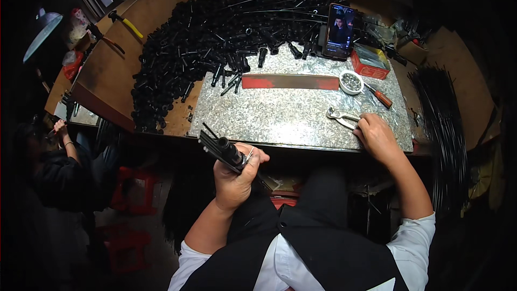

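Note:
My left hand [235,182] is raised in front of the table's near edge, its fingers wrapped round a black tubular part [229,150] and several thin black rods [209,145]. The tube's open end points up and away from me. A small shiny metal bit shows by the thumb. On the right of the speckled tabletop [258,121], my right hand [376,136] is closed on the handles of metal end-cutting pincers [340,116]. The jaws of the pincers point left and lie on or just above the surface; I cannot tell which.
A large heap of black tubular parts [183,43] covers the back and left. Beyond the pincers are a red-brown bar [291,82], a white bowl of small metal pieces [351,82], a screwdriver [383,98], a red box [370,63] and a propped phone [340,31]. Black rods [444,140] stand right; another person [59,167] sits left.

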### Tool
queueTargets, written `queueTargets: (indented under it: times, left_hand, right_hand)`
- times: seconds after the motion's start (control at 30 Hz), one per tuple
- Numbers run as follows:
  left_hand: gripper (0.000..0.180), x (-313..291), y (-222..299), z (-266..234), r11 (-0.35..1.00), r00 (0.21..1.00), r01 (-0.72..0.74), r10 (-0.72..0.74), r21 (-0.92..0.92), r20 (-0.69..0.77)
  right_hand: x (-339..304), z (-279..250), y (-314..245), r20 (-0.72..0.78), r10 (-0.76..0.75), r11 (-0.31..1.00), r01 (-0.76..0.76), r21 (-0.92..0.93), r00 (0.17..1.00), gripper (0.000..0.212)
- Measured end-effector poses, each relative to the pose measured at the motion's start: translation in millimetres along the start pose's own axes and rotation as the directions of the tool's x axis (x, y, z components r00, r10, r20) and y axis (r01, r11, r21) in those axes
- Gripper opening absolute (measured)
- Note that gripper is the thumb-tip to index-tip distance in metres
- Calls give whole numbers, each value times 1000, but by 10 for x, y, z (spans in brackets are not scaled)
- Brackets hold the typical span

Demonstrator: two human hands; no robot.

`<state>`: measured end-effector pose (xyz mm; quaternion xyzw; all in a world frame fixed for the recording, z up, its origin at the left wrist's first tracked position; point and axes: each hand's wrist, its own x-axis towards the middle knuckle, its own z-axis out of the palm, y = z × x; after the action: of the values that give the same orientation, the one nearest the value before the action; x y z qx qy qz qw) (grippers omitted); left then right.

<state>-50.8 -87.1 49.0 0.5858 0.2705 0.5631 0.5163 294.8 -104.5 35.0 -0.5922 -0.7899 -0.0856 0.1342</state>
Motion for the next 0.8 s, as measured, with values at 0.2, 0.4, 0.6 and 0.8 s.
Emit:
queueTargets:
  times: [0.2,0.4,0.6,0.8]
  left_hand:
    - [9,31,-104,-42,994,996,-76,72,-81,-58]
    - [12,-2,-60,-125,996,997,49,-45,-80,56]
    - [15,-42,-143,-171,953,987,154,-162,-263,-8]
    - [35,-42,-219,-298,999,988,8,-2,-40,155]
  right_hand:
    - [31,6,-189,47,85,994,-82,-72,995,14]
    - [145,-236,-525,-68,234,858,-173,483,970,23]
    - [396,-344,-855,-243,-206,925,270,268,948,31]
    - [624,-479,-1073,-324,-298,938,338,74,898,30]
